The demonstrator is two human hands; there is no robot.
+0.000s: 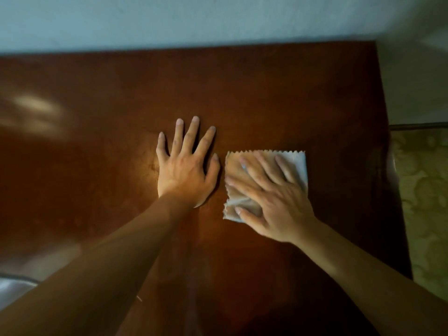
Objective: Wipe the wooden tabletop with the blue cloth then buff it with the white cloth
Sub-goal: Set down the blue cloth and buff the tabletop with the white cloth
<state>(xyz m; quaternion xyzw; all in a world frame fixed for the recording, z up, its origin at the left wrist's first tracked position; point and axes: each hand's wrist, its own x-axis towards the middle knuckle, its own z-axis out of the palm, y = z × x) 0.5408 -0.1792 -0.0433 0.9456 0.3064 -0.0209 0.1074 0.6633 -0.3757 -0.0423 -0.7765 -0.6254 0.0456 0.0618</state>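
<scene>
White, zigzag-edged square cloth [264,180] lies flat on the dark reddish wooden desk [97,166] under the right hand [274,197], fingers spread and pressing, left hand [185,166] splayed just beside it, so it looks like buffing, no blue cloth showing.

A single head-worn camera looked steeply down, close over the dark reddish-brown wooden tabletop [266,93]. It faced the pale wall [194,20] behind.
</scene>
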